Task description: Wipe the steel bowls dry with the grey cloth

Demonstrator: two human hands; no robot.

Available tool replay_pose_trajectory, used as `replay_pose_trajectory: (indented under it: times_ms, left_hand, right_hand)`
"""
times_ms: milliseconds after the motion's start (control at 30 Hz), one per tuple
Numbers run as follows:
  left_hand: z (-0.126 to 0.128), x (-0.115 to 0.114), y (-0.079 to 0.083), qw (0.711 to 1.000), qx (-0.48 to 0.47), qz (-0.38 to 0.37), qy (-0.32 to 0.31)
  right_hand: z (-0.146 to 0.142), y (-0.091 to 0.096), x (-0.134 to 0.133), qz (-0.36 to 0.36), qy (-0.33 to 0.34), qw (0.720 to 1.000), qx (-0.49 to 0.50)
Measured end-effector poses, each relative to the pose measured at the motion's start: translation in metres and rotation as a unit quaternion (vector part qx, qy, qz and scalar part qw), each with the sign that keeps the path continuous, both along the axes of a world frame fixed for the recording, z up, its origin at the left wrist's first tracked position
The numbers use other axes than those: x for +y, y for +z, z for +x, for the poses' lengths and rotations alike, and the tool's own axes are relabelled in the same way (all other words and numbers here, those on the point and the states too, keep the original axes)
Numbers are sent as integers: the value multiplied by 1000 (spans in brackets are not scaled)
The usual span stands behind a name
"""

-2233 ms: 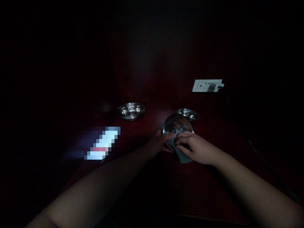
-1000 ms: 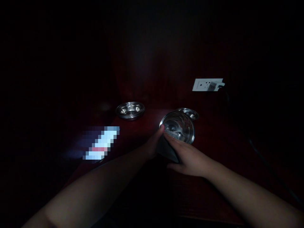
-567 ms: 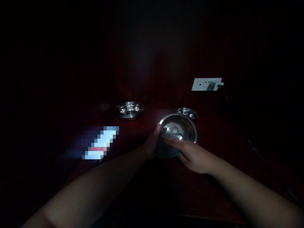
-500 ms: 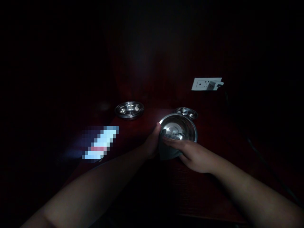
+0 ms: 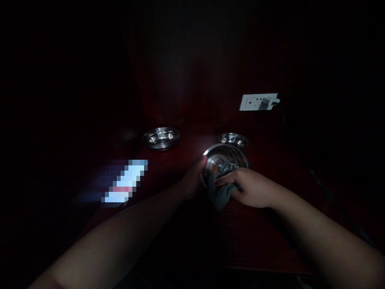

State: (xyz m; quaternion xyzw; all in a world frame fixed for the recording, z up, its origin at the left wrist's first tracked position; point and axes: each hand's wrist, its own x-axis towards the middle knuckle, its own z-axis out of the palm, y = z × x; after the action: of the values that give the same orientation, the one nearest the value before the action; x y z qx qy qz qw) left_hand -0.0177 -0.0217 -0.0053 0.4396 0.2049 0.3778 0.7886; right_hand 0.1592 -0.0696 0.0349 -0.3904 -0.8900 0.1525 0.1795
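Note:
A shiny metal bowl (image 5: 212, 154) is tilted with its opening toward me above the dark red table. My left hand (image 5: 194, 178) is closed on the bowl's left side, its thumb over the rim and the other fingers hidden beneath. In my right hand (image 5: 251, 188) is a dark grey-green cloth (image 5: 221, 196), pressed against the inside of the bowl. Part of the cloth hangs over the near rim. The right fingertips are partly hidden in the cloth folds.
A stack of metal bowls (image 5: 161, 138) stands at the back left, and another metal bowl (image 5: 233, 139) sits behind the held one. A lit, pixelated screen (image 5: 124, 182) lies at left. A wall socket (image 5: 258, 102) holds a plug; a cable (image 5: 331, 196) runs along the right.
My right hand has moved the cloth within the bowl, and the cloth is now more bunched up, with its loose end hanging lower. The left hand keeps its hold. The view has shifted slightly.

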Motion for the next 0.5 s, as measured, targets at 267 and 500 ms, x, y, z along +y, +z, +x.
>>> replay_pose_trajectory:
  times_ms: [267,500]
  left_hand:
    - [-7,-2,3,998,-44,27,25]
    - [-2,-11,9,999,-31,-22,35]
  right_hand:
    - [-4,-13,3,29,26,987,157]
    - [-7,-13,1,8,102,987,128]
